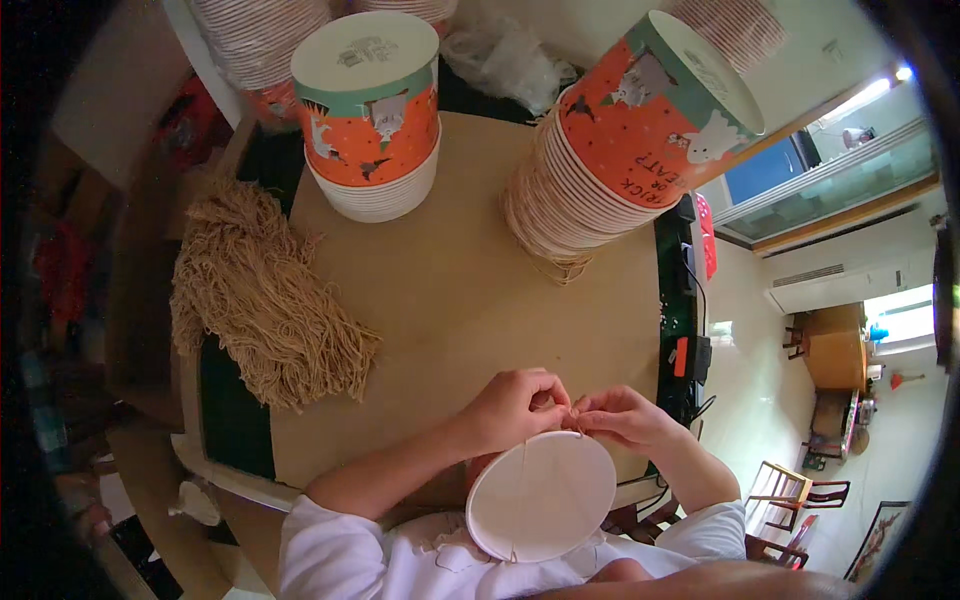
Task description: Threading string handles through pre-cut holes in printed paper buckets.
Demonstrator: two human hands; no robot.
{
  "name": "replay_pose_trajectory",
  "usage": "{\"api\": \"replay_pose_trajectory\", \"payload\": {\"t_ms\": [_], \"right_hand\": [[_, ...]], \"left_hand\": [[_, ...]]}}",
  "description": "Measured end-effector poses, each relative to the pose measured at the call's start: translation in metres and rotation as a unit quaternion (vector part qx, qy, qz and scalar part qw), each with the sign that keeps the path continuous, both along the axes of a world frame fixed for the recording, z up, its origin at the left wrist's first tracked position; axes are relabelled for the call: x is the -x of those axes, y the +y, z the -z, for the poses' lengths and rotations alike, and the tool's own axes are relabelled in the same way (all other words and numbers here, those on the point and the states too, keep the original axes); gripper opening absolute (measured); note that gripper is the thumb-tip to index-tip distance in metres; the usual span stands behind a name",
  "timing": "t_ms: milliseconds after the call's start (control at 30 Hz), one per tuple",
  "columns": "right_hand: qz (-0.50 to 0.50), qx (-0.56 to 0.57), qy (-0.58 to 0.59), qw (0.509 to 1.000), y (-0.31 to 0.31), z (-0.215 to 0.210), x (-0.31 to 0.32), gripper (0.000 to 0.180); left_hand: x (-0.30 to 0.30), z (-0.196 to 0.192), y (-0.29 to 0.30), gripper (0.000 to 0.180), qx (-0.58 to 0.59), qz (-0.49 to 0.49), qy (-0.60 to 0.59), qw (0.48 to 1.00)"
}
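A white paper bucket rests against my body, its pale round face tilted up and a thin strand running across it. At its far rim, my left hand and my right hand meet with fingertips pinched together. Between them is a short end of tan twine, mostly covered by the fingers. A large bundle of loose tan twine lies to the left. On the far right stands a leaning stack of orange-and-green printed paper buckets, with twine loops hanging around its lower rims.
Another upside-down bucket stack stands at the far left of the brown board. Behind it are more nested buckets and a crumpled clear plastic bag. Along the right edge lie cables and a black-and-orange device.
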State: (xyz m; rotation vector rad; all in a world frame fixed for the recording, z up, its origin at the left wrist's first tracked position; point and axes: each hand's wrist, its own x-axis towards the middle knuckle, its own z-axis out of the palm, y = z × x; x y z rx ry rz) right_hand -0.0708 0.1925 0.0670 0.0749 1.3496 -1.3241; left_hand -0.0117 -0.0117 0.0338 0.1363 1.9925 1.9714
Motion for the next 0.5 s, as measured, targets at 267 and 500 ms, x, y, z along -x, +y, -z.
{"api": "replay_pose_trajectory", "payload": {"t_ms": [267,500], "right_hand": [[0.033,0.024,-0.034,0.999,0.003,0.011,-0.002,0.011],[0.039,0.001,-0.027,0.999,-0.007,0.002,-0.004,0.006]], "left_hand": [[-0.003,0.004,0.004,0.011,0.011,-0.018,0.014,1.000],[-0.004,-0.002,0.005,0.010,-0.010,-0.057,0.059,0.997]]}}
